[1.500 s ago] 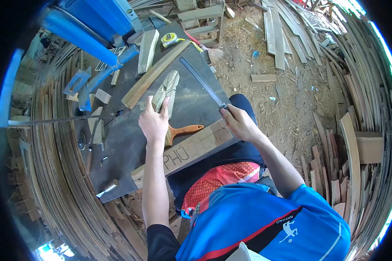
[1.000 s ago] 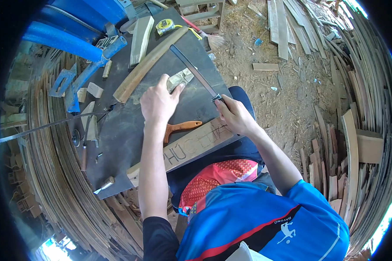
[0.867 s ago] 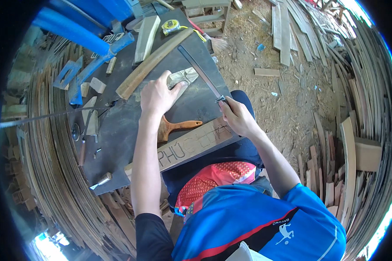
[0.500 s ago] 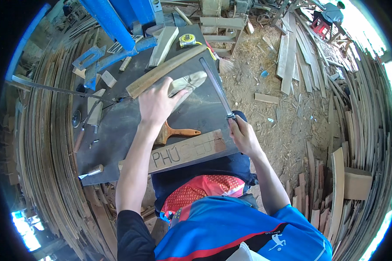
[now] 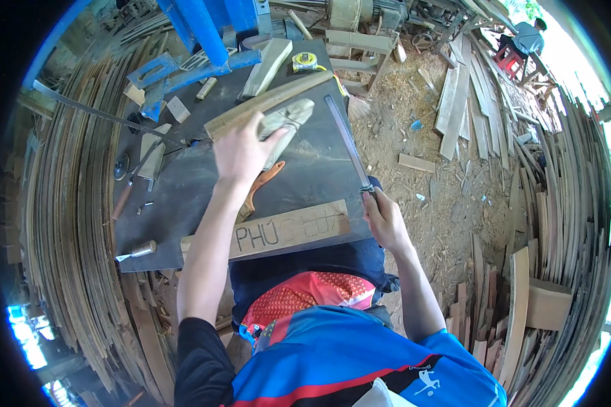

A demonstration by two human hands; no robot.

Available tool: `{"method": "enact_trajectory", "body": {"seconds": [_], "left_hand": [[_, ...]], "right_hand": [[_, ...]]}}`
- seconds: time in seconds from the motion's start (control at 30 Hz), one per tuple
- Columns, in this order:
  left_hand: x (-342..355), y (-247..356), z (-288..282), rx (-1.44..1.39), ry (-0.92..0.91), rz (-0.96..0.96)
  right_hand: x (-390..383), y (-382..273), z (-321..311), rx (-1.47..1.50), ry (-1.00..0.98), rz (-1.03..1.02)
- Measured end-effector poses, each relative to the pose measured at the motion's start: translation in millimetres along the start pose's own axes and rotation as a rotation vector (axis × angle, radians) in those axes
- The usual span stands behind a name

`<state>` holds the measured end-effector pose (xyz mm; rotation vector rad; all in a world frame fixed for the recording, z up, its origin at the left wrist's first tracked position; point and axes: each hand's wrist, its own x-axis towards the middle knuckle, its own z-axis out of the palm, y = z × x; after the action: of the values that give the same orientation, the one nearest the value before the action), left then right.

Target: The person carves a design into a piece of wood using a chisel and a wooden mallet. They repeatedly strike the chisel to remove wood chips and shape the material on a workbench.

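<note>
Carved wooden block (image 5: 290, 121), pale and faceted, is near the desk's (image 5: 312, 176) right edge, gripped by the half-curled left hand (image 5: 241, 154); the right hand (image 5: 387, 218) wraps a slim, straight metal tool (image 5: 347, 141).

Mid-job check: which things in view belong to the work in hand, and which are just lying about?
In use, it seems:
pale shaped wood, in the grip of the left hand
long file-like tool, in the grip of the right hand

Lying about, it seems:
brush
yellow tape measure
small bladed tool
lettered board
floor offcut
</note>
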<state>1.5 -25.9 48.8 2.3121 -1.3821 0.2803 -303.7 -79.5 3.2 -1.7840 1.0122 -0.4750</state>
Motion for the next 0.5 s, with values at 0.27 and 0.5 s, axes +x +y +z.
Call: {"method": "enact_trajectory", "body": {"seconds": [0.27,0.5], "left_hand": [[-89,-69,-88,-0.6,0.028,-0.426],[-204,-130,-95,-0.845,0.09,-0.941]], "right_hand": [[-25,-12,-14,-0.368,-0.199,-0.181],[1,-47,4,-0.768,-0.537,-0.202]]}}
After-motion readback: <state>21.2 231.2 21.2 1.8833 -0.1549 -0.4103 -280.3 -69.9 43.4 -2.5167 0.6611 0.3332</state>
